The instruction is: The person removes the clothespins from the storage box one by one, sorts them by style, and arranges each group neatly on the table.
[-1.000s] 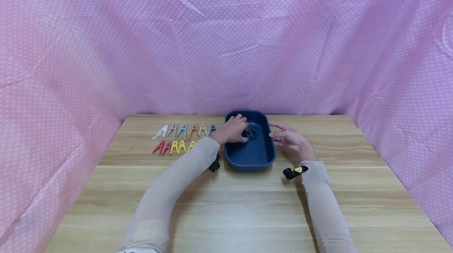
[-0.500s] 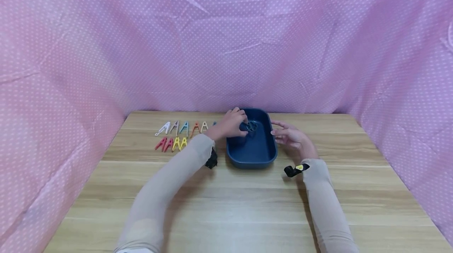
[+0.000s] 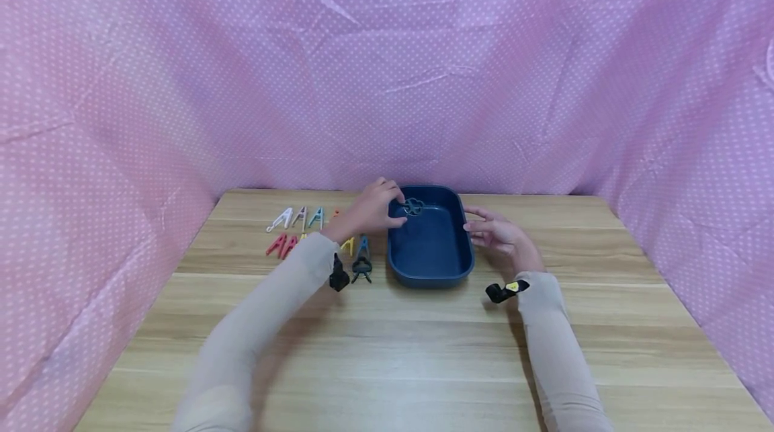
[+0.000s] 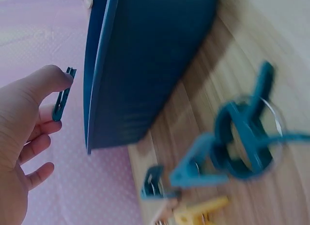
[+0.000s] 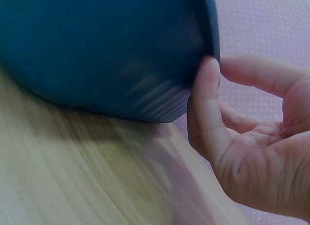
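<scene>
My left hand (image 3: 369, 207) pinches a thin dark green piece (image 4: 64, 95) between thumb and forefinger. It is edge-on in the left wrist view; from the head it shows a flower-shaped outline (image 3: 414, 207) over the left part of the dark blue tub (image 3: 431, 282). My right hand (image 3: 497, 236) holds the tub's right rim, one finger (image 5: 208, 82) on the outer wall and another digit behind the rim. Left of the tub, a blue clothespin (image 4: 196, 164) lies against a dark green ringed piece with prongs (image 4: 249, 138).
Clothespins lie in two rows on the wooden table (image 3: 423, 351), including a white one (image 3: 281, 219), a red one (image 3: 277, 244) and a light blue one (image 3: 317, 218). My left forearm covers part of them. A pink dotted cloth (image 3: 387, 82) hangs behind the table.
My left hand has moved left from inside the tub to its left rim, carrying the dark green piece. The ringed piece left of the tub has come into view. My right hand stays at the rim.
</scene>
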`<state>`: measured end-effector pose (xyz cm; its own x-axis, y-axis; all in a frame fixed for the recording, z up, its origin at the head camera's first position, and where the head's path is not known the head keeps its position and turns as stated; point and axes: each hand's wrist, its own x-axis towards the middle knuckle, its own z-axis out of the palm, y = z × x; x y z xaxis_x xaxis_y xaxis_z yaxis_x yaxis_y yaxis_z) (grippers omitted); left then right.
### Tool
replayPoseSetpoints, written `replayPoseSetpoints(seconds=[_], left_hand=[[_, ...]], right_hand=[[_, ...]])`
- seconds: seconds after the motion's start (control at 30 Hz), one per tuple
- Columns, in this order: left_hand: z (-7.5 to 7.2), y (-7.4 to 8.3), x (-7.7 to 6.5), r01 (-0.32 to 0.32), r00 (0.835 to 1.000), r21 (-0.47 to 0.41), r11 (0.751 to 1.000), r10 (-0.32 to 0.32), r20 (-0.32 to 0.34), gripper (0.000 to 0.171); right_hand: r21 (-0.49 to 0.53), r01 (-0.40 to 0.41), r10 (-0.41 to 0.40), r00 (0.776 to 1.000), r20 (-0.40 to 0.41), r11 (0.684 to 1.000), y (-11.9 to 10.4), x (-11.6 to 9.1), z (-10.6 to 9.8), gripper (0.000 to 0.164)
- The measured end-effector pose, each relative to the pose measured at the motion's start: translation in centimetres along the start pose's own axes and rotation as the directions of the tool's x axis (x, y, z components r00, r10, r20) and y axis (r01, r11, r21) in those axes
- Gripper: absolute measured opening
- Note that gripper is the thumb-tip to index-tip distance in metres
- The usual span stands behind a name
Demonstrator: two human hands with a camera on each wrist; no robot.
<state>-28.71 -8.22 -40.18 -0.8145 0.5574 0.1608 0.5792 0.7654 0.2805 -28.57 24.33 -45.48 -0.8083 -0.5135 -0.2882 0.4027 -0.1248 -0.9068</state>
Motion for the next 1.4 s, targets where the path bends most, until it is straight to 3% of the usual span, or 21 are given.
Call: replayPoseSetpoints(seconds=[0.3, 0.57, 1.07, 1.4], left_hand=[[-1.0, -2.7, -3.9, -0.028, 0.996, -0.061, 0.998, 0.022, -0.092, 0.039], [-1.9, -4.5, -7.1, 0.040, 0.992, -0.014, 0.999, -0.041, -0.118, 0.041], [-1.3, -6.2, -11.6, 0.057, 0.985, -0.051, 0.997, -0.065, -0.158, 0.035], [-1.0, -6.5, -13.9, 0.062, 0.984, -0.077, 0.995, -0.074, -0.163, 0.040]], right_hand=[[-0.037, 0.020, -0.020, 1.000, 0.012, 0.999, 0.2, -0.1, 0.2, 0.069], [-0.017, 0.032, -0.031, 0.999, 0.033, 0.999, -0.1, -0.2, 0.0, 0.068], [0.030, 0.054, -0.055, 0.998, 0.033, 0.998, -0.6, 0.0, -0.1, 0.062], [-0.044, 0.144, -0.145, 0.989, -0.017, 0.989, 0.3, 0.8, 0.7, 0.068]])
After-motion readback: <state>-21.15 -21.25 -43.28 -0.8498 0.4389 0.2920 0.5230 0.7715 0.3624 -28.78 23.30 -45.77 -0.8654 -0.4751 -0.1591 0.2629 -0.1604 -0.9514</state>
